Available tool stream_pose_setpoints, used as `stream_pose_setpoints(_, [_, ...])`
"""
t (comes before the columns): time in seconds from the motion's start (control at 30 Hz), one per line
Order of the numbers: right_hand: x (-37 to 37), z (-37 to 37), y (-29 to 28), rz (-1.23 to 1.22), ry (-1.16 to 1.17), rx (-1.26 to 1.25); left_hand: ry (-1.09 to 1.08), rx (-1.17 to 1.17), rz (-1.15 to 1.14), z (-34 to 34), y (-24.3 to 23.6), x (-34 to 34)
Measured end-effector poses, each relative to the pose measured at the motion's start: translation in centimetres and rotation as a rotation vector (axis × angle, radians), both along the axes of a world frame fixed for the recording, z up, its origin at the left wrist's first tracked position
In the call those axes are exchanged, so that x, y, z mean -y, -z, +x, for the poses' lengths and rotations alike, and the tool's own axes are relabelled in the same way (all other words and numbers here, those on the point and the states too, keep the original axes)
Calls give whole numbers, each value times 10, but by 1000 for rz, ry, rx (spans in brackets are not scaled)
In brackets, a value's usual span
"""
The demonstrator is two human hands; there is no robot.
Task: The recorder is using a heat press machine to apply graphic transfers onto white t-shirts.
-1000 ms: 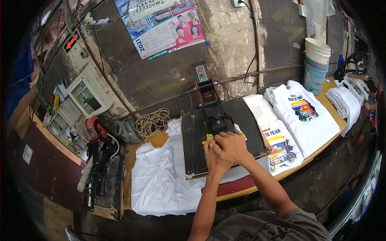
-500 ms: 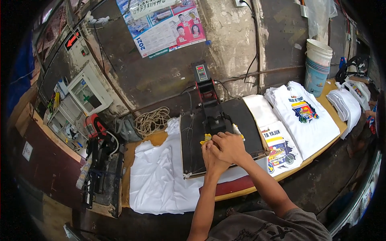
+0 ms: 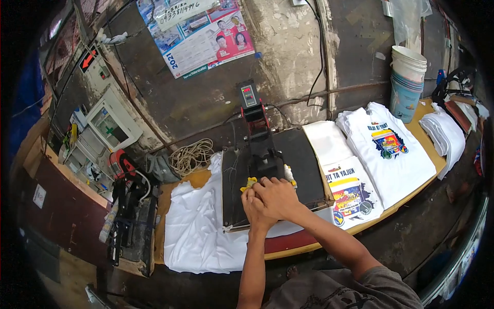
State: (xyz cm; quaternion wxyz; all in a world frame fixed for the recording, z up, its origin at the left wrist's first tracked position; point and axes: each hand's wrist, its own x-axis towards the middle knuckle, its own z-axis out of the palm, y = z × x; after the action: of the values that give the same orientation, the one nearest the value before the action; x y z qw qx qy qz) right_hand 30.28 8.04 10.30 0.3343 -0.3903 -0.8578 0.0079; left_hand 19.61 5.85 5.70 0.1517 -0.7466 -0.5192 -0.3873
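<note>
— So where's the handle of the heat press (image 3: pixel 267 170)?

— Just below the middle of the frame, at the front end of the black arm. Your two hands cover nearly all of it; only a bit of its yellow grip (image 3: pixel 250 183) shows to the left of your fingers.

— How are my hands set?

— Your right hand (image 3: pixel 278 196) lies on top, fingers curled over the handle and closed on it. Your left hand (image 3: pixel 254 208) sits just under and to the left, pressed against the right one and wrapped on the same handle. Both forearms come up from the lower edge, the right one slanting in from the lower right, the left one rising almost straight.

— And the press itself?

— Its dark upper plate (image 3: pixel 303 162) lies flat, closed down, with the handle over its front middle. A small control box (image 3: pixel 249 96) with a lit display stands at the back of the arm, above centre.

— What's around it?

— A plain white shirt (image 3: pixel 193 232) spreads out to the left and under the plate's front edge. Printed white shirts (image 3: pixel 388 154) lie to the right on the wooden table (image 3: pixel 288 251), with a folded pile (image 3: pixel 446 135) at the far right. Stacked buckets (image 3: pixel 407 77) stand in the upper right, a coil of rope (image 3: pixel 191 157) left of centre, and a calendar poster (image 3: pixel 203 36) hangs at the top.
</note>
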Motion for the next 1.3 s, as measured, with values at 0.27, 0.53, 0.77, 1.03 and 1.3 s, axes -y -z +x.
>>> stream_pose_setpoints(0.27, [-2, 5, 0, -46, -65, 14, -42, 77, 155, 6, 6, -3])
stream_pose_setpoints(0.53, [-5, 7, -1, -55, -105, 2, -59, 37, 104, 3, 9, -8])
stream_pose_setpoints(0.77, [-4, 5, 3, -8, -71, -15, -48, 66, 111, 3, 6, -4])
stream_pose_setpoints(1.03, [-2, -1, 3, 33, 11, -39, 9, 46, 71, 2, -6, 0])
stream_pose_setpoints(1.3, [5, -8, 2, 40, 58, -82, 85, -4, -18, -9, -7, 0])
